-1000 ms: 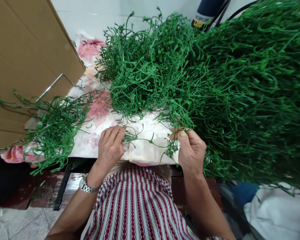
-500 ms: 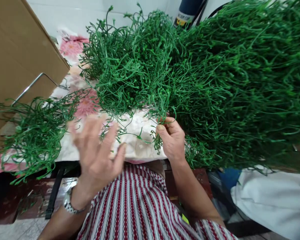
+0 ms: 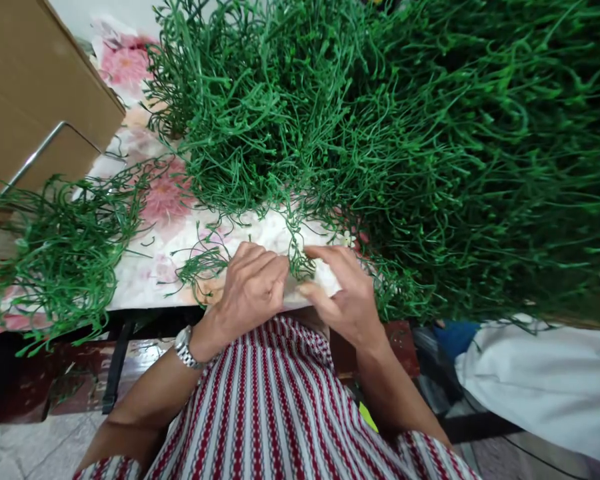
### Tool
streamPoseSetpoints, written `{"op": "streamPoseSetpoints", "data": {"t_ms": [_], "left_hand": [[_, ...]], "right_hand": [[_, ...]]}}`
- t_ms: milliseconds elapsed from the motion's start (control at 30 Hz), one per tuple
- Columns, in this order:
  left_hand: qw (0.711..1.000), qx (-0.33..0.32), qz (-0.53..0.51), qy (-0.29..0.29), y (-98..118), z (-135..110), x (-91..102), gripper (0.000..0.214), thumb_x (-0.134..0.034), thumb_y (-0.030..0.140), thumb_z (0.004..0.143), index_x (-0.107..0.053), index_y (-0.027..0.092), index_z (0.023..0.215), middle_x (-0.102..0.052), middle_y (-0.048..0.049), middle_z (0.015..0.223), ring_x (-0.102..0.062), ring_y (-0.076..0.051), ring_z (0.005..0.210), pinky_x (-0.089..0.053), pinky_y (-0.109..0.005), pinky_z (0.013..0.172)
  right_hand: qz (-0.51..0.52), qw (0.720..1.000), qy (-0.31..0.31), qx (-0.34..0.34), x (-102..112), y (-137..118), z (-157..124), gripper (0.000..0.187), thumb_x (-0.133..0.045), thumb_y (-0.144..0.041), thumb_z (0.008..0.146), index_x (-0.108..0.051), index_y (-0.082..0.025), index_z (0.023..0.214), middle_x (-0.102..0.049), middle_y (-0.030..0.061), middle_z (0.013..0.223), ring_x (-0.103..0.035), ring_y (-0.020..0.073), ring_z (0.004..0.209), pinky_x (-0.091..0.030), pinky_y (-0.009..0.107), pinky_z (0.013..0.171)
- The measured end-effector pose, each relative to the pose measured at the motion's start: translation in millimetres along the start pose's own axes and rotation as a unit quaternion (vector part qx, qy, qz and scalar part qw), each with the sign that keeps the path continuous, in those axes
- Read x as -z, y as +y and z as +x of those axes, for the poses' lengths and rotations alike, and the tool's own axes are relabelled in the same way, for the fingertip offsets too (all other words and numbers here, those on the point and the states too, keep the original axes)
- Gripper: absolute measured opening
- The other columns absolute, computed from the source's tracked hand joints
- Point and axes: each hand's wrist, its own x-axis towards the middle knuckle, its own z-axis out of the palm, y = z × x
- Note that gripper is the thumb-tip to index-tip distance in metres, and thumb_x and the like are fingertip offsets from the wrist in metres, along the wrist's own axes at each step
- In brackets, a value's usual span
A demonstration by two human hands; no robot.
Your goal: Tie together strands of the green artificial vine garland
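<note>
A huge heap of thin green plastic stems (image 3: 430, 147) covers the back and right of a table spread with a floral cloth (image 3: 165, 200). My left hand (image 3: 253, 290) and my right hand (image 3: 343, 293) meet at the table's near edge. Both pinch the same small green sprig (image 3: 300, 263) between their fingertips. A silver watch (image 3: 186, 348) is on my left wrist. A little loose tuft of stems (image 3: 197, 267) lies just left of my left hand.
A smaller pile of green stems (image 3: 55, 247) lies at the left edge of the table. A brown cardboard box (image 3: 25, 87) with a metal wire frame (image 3: 50, 143) stands at the far left. White fabric (image 3: 545, 380) lies low on the right.
My left hand swung up off the table, then came back down beside my right hand. The right hand moved left from the heap's edge, and both now pinch one sprig.
</note>
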Motion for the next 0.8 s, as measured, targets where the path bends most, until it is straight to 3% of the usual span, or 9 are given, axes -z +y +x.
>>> {"op": "streamPoseSetpoints", "data": {"t_ms": [200,333,400,500,633,800], "left_hand": [[0.999,-0.018,-0.031,0.017,4,-9,-4.4,0.016,-0.045,0.013,0.080,-0.059,0.014,0.072,-0.054,-0.0019,0.058,-0.047,-0.015,0.060,-0.039,-0.031,0.066],[0.991,0.039,-0.129,-0.019,3,-13,0.7,0.014,-0.047,0.013,0.080,-0.061,0.015,0.082,-0.062,-0.0040,0.071,-0.055,-0.015,0.069,-0.042,-0.030,0.069],[0.975,0.082,-0.200,-0.041,3,-13,4.8,0.014,-0.049,0.013,0.080,-0.061,0.017,0.087,-0.065,-0.0046,0.082,-0.058,-0.015,0.077,-0.045,-0.027,0.072],[0.954,0.131,-0.267,-0.047,3,-12,9.9,0.011,-0.051,0.013,0.077,-0.061,0.017,0.080,-0.063,-0.0020,0.076,-0.057,-0.013,0.072,-0.045,-0.024,0.066],[0.917,0.202,-0.342,-0.037,2,-17,12.3,0.008,-0.055,0.017,0.075,-0.055,0.016,0.067,-0.052,0.0010,0.062,-0.048,-0.010,0.059,-0.040,-0.021,0.055],[0.875,0.265,-0.403,-0.038,0,-25,14.1,0.008,-0.054,0.015,0.070,-0.051,0.016,0.062,-0.048,0.0008,0.060,-0.045,-0.010,0.057,-0.037,-0.022,0.053]], "right_hand": [[0.050,0.999,-0.018,-0.008,-9,-7,-8,0.021,-0.055,-0.021,0.080,-0.055,-0.019,0.100,-0.062,0.0037,0.086,-0.058,0.0147,0.078,-0.049,0.028,0.070],[0.093,0.996,-0.012,0.002,-13,-8,-13,0.021,-0.055,-0.017,0.079,-0.053,-0.020,0.100,-0.061,0.0022,0.085,-0.058,0.0136,0.077,-0.049,0.027,0.069],[0.098,0.995,0.004,0.018,-18,-10,-15,0.025,-0.054,-0.016,0.079,-0.051,-0.020,0.103,-0.061,0.0036,0.090,-0.059,0.0147,0.081,-0.049,0.028,0.071],[0.087,0.996,0.020,0.022,-25,-14,-16,0.032,-0.055,-0.017,0.079,-0.047,-0.021,0.110,-0.061,0.0049,0.095,-0.059,0.0154,0.083,-0.050,0.029,0.073],[0.081,0.996,-0.018,0.039,-23,-15,-13,0.027,-0.056,-0.020,0.079,-0.051,-0.020,0.106,-0.062,0.0052,0.091,-0.059,0.0168,0.084,-0.049,0.032,0.074],[0.082,0.994,-0.045,0.060,-14,-12,-6,0.019,-0.058,-0.022,0.077,-0.059,-0.019,0.096,-0.058,0.0067,0.093,-0.053,0.0195,0.092,-0.045,0.038,0.081]]}}
